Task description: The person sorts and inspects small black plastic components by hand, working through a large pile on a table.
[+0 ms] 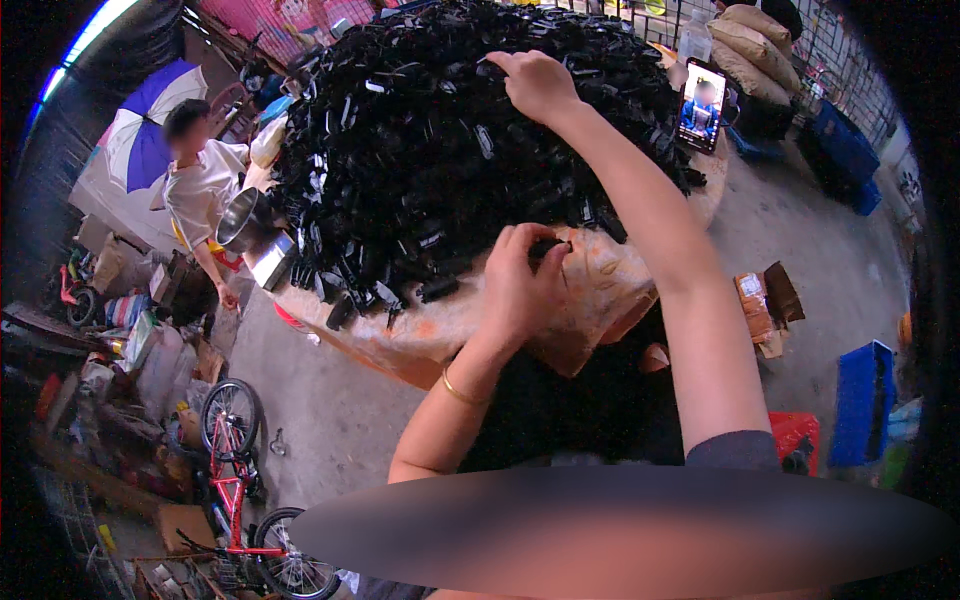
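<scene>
A large heap of small black plastic pieces covers the table in front of me. My left hand is at the near edge of the heap, its fingers and thumb closed round a small black plastic piece. Farther off, my right hand reaches over the upper part of the heap. Its fingers are drawn together at the tips, pointing left, and I cannot make out what is between them. Under the pieces lies a stained pale cloth cover, bare along the near edge.
A phone stands upright at the table's right side. A metal bowl is at the left edge, near another person. On the floor are a red bicycle, a cardboard box and a blue crate. Sacks are stacked behind.
</scene>
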A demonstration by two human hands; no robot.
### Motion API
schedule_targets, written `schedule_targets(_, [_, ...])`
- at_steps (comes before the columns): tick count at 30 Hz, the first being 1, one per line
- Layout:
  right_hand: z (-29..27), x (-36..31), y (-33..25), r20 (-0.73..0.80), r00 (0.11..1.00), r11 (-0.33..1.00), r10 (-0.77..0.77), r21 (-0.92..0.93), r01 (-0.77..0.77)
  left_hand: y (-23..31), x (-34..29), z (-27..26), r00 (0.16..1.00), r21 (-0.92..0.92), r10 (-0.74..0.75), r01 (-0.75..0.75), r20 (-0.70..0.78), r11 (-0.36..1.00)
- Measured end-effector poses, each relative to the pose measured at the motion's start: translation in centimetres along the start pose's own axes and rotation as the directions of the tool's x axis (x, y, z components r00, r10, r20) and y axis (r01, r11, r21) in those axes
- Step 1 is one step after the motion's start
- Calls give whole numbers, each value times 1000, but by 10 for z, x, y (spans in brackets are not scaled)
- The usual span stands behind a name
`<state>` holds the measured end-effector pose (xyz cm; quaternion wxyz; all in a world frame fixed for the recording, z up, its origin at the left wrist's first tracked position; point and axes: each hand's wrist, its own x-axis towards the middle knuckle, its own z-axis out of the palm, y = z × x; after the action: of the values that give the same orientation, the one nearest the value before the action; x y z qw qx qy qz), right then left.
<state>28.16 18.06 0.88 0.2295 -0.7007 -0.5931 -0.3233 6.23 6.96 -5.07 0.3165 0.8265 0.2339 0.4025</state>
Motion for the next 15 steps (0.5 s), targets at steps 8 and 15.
schedule_targets(8, [-80,-73,-36,565,821,139,87,809,-571,-19,11,-11,897,-624,-390,429,208,653])
schedule_targets(15, [-118,-148,-35,700,714,-283,33,692,-664,-11,7,5,928,-880,-302,320,217,351])
